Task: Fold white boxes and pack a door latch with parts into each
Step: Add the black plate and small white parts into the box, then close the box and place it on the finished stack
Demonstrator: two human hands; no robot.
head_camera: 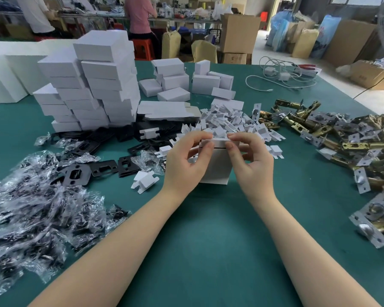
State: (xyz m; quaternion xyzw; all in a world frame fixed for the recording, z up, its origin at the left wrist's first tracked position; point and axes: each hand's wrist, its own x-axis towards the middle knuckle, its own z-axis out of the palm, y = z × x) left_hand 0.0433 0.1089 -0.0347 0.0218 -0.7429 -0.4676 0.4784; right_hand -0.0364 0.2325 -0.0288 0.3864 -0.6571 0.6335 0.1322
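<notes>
A small white box stands upright on the green table at the centre. My left hand and my right hand grip it from both sides, with fingertips pressing on its top flap. Brass door latches with silver faceplates lie heaped at the right. Black strike plates are spread at the left of the box. Clear bags of screws pile up at the far left. Small white card inserts form a heap just behind the box.
Closed white boxes are stacked high at the back left, with more behind the centre. Flat box blanks lie beside the stack. White cables sit at the back right. People and cardboard cartons stand beyond the table.
</notes>
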